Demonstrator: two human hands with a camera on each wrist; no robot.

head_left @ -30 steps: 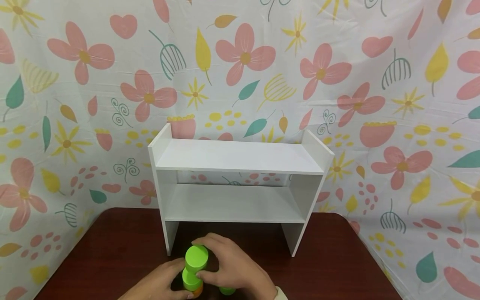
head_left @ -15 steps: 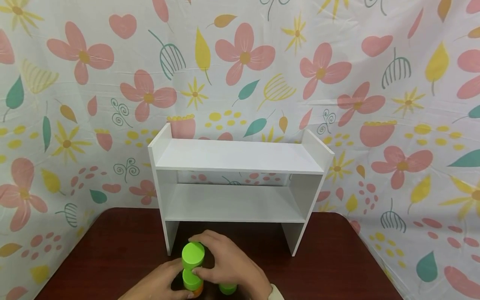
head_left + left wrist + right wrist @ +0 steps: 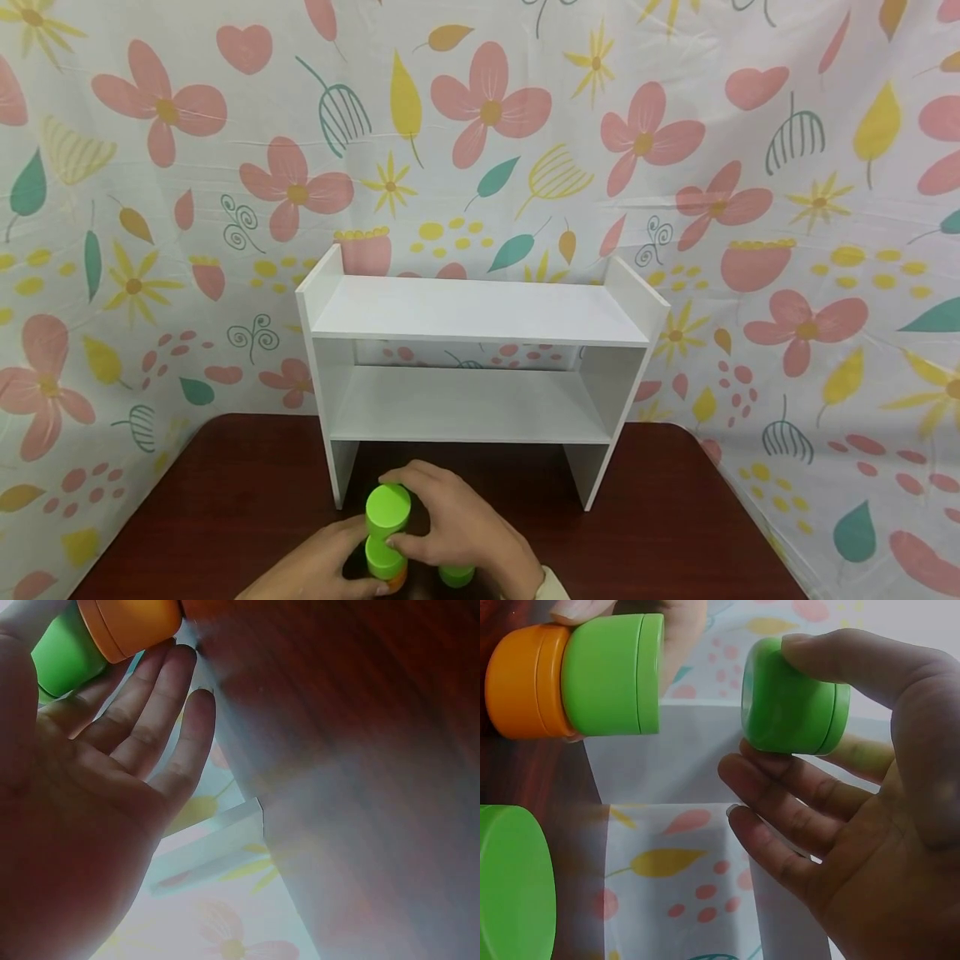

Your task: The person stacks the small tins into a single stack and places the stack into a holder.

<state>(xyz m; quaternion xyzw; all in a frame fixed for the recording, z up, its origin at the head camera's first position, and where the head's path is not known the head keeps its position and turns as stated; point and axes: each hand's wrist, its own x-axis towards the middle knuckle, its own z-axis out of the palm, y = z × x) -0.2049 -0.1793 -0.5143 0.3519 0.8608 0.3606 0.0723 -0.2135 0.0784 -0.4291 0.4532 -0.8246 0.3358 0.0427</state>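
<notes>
In my right hand point(image 3: 457, 525), the thumb and fingertips pinch a small round green lidded jar point(image 3: 388, 510). The right wrist view shows this jar point(image 3: 791, 697) apart from a two-jar stack, with a gap between them. That stack has a green jar point(image 3: 611, 675) on top and an orange jar point(image 3: 526, 682) at the bottom. My left hand point(image 3: 322, 562) is around the stack, its thumb point(image 3: 581, 609) near where the two jars meet. Seen from the left wrist, the other fingers point(image 3: 161, 697) reach along the orange jar point(image 3: 139, 626), several of them fairly straight.
Beside the stack, under my right hand, stands another green-topped jar point(image 3: 456, 576). A white two-tier shelf point(image 3: 480, 337) stands behind my hands on the dark red-brown table point(image 3: 660, 533). Flower-patterned cloth point(image 3: 480, 167) hangs behind and at both sides.
Over the first half second, my right hand shifted slightly left with the green jar, bringing it more directly over the stack. Since then it has hardly moved. My left hand stays at the stack.
</notes>
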